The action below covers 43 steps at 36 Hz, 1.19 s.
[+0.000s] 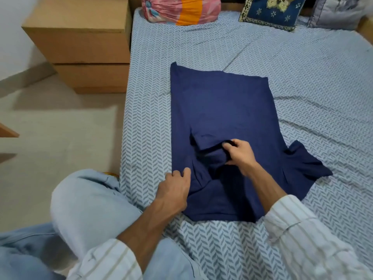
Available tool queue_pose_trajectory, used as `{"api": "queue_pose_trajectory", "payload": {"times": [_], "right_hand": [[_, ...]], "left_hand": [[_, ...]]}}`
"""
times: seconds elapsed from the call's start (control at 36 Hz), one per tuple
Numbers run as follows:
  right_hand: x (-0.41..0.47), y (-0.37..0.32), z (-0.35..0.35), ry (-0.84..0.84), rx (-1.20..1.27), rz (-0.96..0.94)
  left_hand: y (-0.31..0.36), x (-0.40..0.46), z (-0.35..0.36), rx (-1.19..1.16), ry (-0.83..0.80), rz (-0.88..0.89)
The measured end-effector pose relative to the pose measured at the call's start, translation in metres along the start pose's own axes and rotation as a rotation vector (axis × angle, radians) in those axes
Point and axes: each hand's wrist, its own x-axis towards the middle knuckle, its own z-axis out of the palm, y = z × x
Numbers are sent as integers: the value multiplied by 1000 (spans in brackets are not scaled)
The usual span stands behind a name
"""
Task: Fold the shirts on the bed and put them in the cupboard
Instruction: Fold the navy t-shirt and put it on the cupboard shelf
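The navy T-shirt [222, 110] lies flat on the herringbone bedsheet [302, 81], its long axis running away from me toward the pillows, hem at the far end and shoulders at my end; I see its left side already turned in over the body, while the right sleeve [308, 160] lies spread out on the sheet to the right. My right hand [240, 154] sits over the middle of the shirt near the collar end, fingers and thumb curled and pinching the folded-in left sleeve, which bunches up darkly under the fingertips; my left hand [175, 188] rests at the shirt's near left edge, fingers curled onto the cloth there, apparently pinning or pinching that folded edge, though I cannot tell how much fabric it really has. I judge the step in hand to be laying that sleeve flat along the body; the right hand is nearer the unfolded sleeve, which lies just beside its forearm to the right, so that side seems to me the next to come in. The wooden drawer unit [80, 47] stands beside the bed at the far left.
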Motion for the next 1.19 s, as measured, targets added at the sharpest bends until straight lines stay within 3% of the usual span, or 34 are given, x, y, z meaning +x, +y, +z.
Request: {"api": "queue_pose_trajectory", "payload": {"times": [0.11, 0.19, 0.25, 0.31, 0.36, 0.42, 0.47, 0.67, 0.83, 1.03, 1.19], "right_hand": [[-4, 0, -17, 53, 137, 148], [1, 12, -26, 79, 72, 210], [5, 16, -28, 115, -117, 180], [7, 13, -26, 180, -463, 88], [7, 4, -15, 236, -709, -50], [10, -7, 0, 265, -800, -254], [19, -14, 17, 198, -803, -422], [62, -10, 53, 33, -804, -626], [80, 18, 69, 241, -697, -788], [85, 23, 70, 271, -601, -845], [87, 26, 71, 262, -570, -881]], "left_hand": [[3, -6, 6, 51, 66, 165], [3, -6, 14, 51, 104, 277], [0, -4, 20, 5, 123, 326], [-4, -1, 28, -52, 178, 382], [-9, 0, 35, -121, 257, 412], [-12, 2, 37, -222, 321, 400], [-16, 10, 30, -360, 354, 351], [-38, 85, -6, -626, 447, 128], [-54, 185, -54, -681, 481, -23], [-70, 330, -123, -620, 560, -203], [-84, 426, -176, -631, 540, -526]]}}
